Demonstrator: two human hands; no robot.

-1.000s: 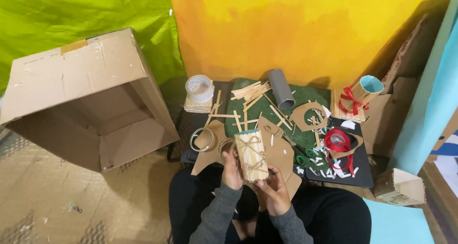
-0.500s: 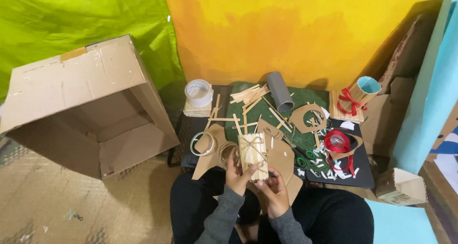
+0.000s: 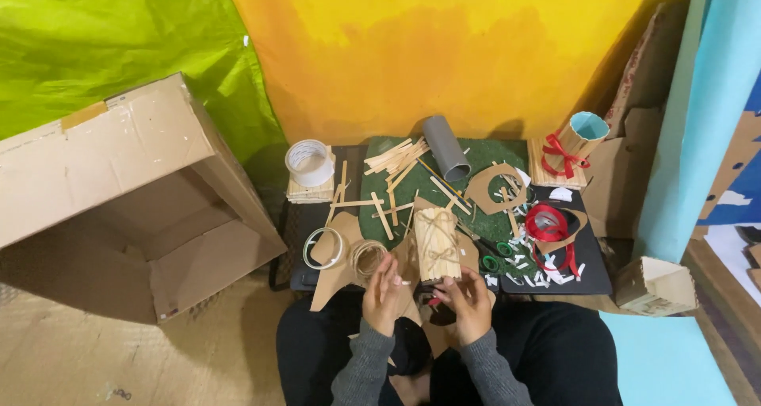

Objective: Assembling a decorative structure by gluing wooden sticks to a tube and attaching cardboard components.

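A bundle of flat wooden sticks tied with twine [image 3: 437,243] stands upright at the near edge of the low black table [image 3: 590,275]. My right hand [image 3: 469,303] sits just under its base, fingertips at its bottom edge. My left hand [image 3: 384,293] is raised a little to the left of the bundle, palm turned toward it and slightly apart from it. A small pale bit shows by its fingertips; whether it pinches anything is unclear. A coil of twine [image 3: 369,255] lies just above the left hand.
On the table lie loose wooden sticks [image 3: 396,158], a grey tube [image 3: 445,146], a white tape roll [image 3: 309,162], a clear tape ring [image 3: 323,247], cardboard cut-outs [image 3: 491,188], red ribbon [image 3: 545,224] and green-handled scissors [image 3: 495,260]. A big open cardboard box [image 3: 119,192] lies left, a small one [image 3: 654,283] right.
The bundle has sunk from between both hands to the table edge. My left hand has come off it to the left; my right hand has dropped below its base.
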